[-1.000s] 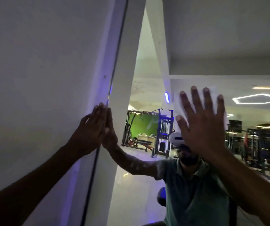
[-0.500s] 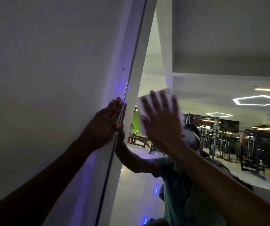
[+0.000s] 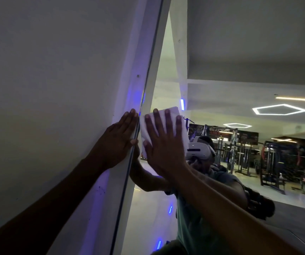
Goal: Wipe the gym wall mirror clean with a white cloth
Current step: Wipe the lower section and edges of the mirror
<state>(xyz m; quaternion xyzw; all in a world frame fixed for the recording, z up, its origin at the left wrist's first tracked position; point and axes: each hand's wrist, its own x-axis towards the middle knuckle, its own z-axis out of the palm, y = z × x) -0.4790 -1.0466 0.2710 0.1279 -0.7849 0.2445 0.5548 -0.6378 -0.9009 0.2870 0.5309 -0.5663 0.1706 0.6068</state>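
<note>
1. My left hand (image 3: 117,142) lies flat and relaxed on the wall, just left of the mirror's edge (image 3: 138,129).
2. My right hand (image 3: 163,144), fingers spread, presses the white cloth (image 3: 182,134) against the mirror (image 3: 240,70), just right of that edge.

Large flat glass wall mirror (image 3: 249,52): highly glossy, smooth, gives sharp reflections of ceiling lights and gym equipment. No streaks discernible in the dim light.

Thin silver metal edge strip (image 3: 129,162) along the mirror's left border: polished, with a bright line highlight and blue glints.

Plain off-white painted wall (image 3: 46,80) left of the strip: matt, faintly grainy, with a few small dark specks low down and a small screw-like dot near the strip.

White folded rectangular cloth (image 3: 182,133) lying flat against the glass: matt, soft-looking, smooth; weave too fine to resolve.

Reflected floor: pale and shiny.
</note>
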